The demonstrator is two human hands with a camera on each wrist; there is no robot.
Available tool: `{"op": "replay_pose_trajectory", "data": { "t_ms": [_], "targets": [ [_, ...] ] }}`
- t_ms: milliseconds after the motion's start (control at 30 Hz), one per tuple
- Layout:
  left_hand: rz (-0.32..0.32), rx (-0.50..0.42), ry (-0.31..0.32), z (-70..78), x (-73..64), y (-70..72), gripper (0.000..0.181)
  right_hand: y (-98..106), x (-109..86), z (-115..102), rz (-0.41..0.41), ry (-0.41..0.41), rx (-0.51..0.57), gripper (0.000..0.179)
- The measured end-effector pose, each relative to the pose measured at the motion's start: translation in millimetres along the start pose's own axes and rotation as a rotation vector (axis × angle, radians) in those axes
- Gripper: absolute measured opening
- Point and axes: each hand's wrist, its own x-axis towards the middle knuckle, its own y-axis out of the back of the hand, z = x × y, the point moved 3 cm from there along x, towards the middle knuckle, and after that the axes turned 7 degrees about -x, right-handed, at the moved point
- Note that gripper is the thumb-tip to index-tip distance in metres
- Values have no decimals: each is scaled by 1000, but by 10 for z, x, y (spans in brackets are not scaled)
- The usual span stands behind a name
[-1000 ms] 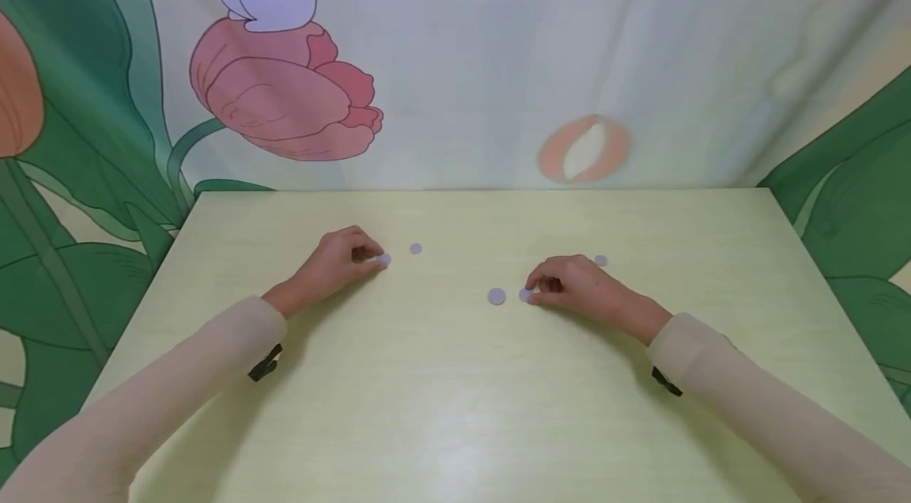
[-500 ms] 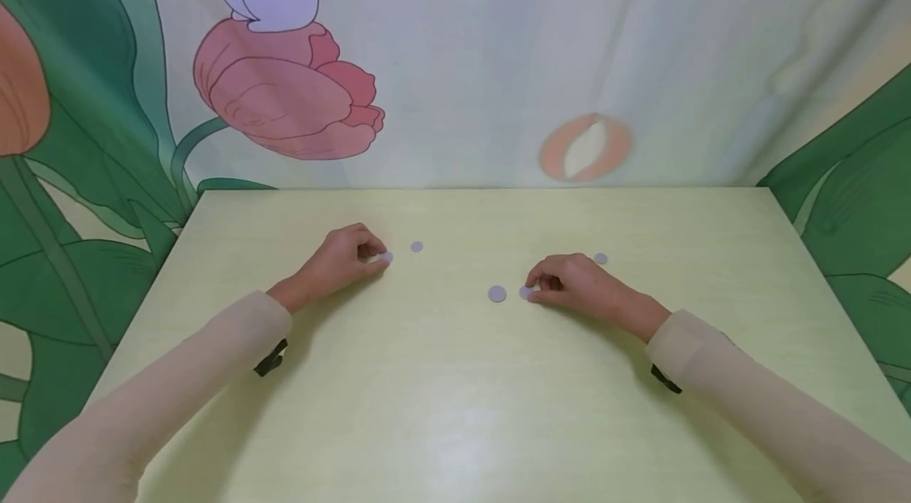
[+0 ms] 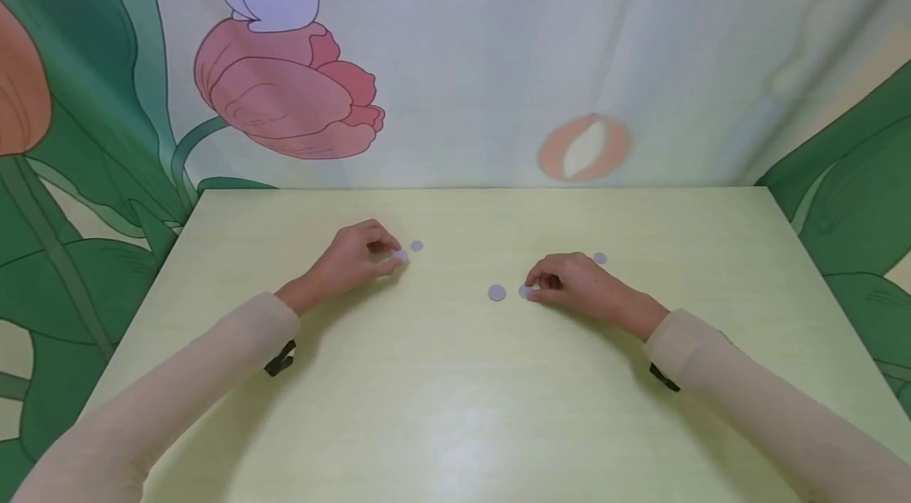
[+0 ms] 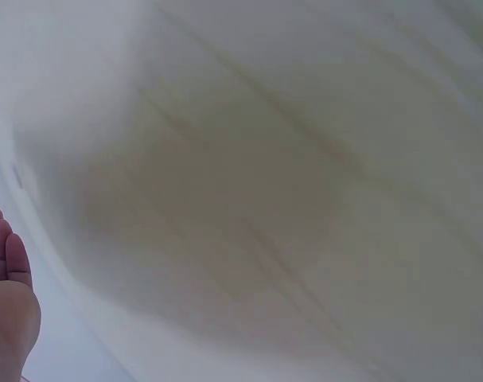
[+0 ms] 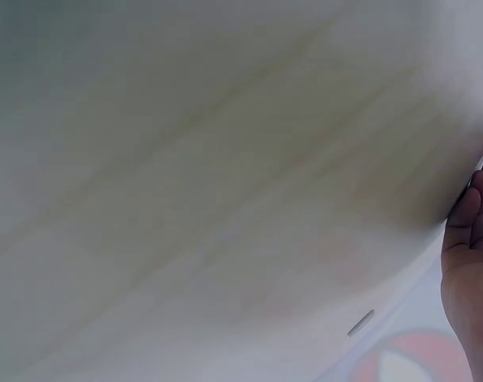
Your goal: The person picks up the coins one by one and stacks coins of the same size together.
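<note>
My left hand (image 3: 357,254) pinches a small pale grey-violet disc (image 3: 401,256) between thumb and fingertips, low over the table. Just beyond that disc, to the right, lies a smaller flat disc (image 3: 417,246). On the right, my right hand (image 3: 575,281) has thumb and forefinger round the edges of another disc (image 3: 525,292), partly hidden by the fingertips. A larger disc (image 3: 497,293) lies flat just left of these fingers. Behind the right hand's knuckles sits one more disc (image 3: 601,258). In the wrist views only parts of the left hand (image 4: 10,302) and right hand (image 5: 468,255) show, at the edges.
The pale yellow-green table (image 3: 455,392) fills the lower view. A curtain (image 3: 463,60) printed with flowers and leaves hangs right behind its far edge. In the right wrist view a thin disc (image 5: 361,323) shows on the table near that edge.
My left hand has slid a little to the right with its disc, now close to the smaller one. The right hand and the other discs have stayed in place.
</note>
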Motion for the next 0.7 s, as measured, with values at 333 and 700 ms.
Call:
{"op": "replay_pose_trajectory", "data": {
  "t_ms": [333, 700],
  "targets": [
    [27, -39, -63, 263, 5, -63, 17, -7, -9, -5, 9, -9, 6, 10],
    [20, -58, -154, 478, 55, -103, 17, 11, 2, -26, -3, 0, 1, 11]
  ]
}}
